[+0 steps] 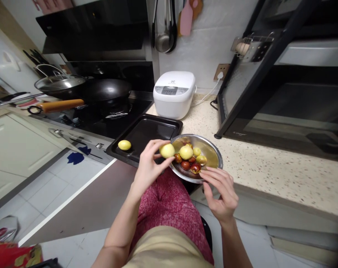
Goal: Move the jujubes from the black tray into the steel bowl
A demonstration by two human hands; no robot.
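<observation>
My left hand (149, 160) pinches a yellow-green fruit (167, 150), the right hand (224, 194) unclenched at a metal bowl (212, 152), near a rice cooker (173, 105) whose lettering I cannot read.

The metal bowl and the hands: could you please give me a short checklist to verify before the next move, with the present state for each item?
1. Left hand has a hold on the yellow-green fruit: ok, it is between thumb and fingers.
2. Right hand steadies the metal bowl: cannot tell; the fingers are at the near rim, but their grip is unclear.
3. Remaining fruits lie inside the bowl's rim: ok.
4. Bowl is fully supported underneath: cannot tell; its underside is hidden.
5. Yellow fruit lies within the black tray: ok, towards the left end.
6. Rice cooker stands apart from the bowl: ok, behind it.
</observation>
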